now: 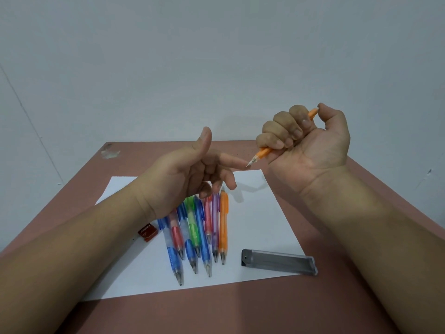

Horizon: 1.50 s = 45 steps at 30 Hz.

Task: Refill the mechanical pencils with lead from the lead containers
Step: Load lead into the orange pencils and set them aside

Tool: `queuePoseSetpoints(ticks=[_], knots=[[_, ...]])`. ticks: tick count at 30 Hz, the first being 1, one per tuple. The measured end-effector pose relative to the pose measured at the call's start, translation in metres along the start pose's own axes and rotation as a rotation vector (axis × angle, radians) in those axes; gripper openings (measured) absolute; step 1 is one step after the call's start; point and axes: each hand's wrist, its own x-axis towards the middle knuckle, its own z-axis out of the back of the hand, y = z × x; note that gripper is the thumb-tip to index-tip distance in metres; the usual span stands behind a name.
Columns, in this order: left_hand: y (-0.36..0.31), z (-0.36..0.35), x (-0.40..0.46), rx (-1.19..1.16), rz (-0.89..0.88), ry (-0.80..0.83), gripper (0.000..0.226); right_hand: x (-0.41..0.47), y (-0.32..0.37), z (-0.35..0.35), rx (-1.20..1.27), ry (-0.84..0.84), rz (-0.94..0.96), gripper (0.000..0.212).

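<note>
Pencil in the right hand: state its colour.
Orange, seen in the head view: the pencil gripped by the right hand.

Glossy translucent plastic pencils [197, 232] on a matt white paper sheet [265, 213]; smoky clear plastic lead case [279, 262]; matt reddish-brown desk [216, 314].

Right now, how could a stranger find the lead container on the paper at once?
Look at the white paper sheet on the reddish-brown table. Near its front right corner lies a long, flat, smoky-grey transparent plastic lead case. Unlike the colourful mechanical pencils beside it, it is grey and box-shaped.
</note>
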Motion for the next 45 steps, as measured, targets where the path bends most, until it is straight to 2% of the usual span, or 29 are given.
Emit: queuePoseSetpoints(ticks=[14,22,31,36,45], knots=[[0.003,0.002,0.0,0.057,-0.036,0.014,0.061,0.0,-0.001,0.0,0.014,-0.007,0.004,0.044],[0.001,0.0,0.001,0.055,-0.06,0.014,0.062,0.0,0.001,0.0,0.008,0.009,-0.003,0.041],[0.004,0.008,0.001,0.271,-0.115,-0.14,0.058,0.002,-0.001,0.005,-0.091,-0.036,-0.023,0.039],[0.005,0.009,0.0,0.364,-0.085,-0.161,0.057,0.006,0.0,0.013,-0.108,-0.084,-0.021,0.037],[0.005,0.01,0.0,0.376,-0.07,-0.149,0.059,0.008,-0.001,0.017,-0.115,-0.099,-0.032,0.038]])
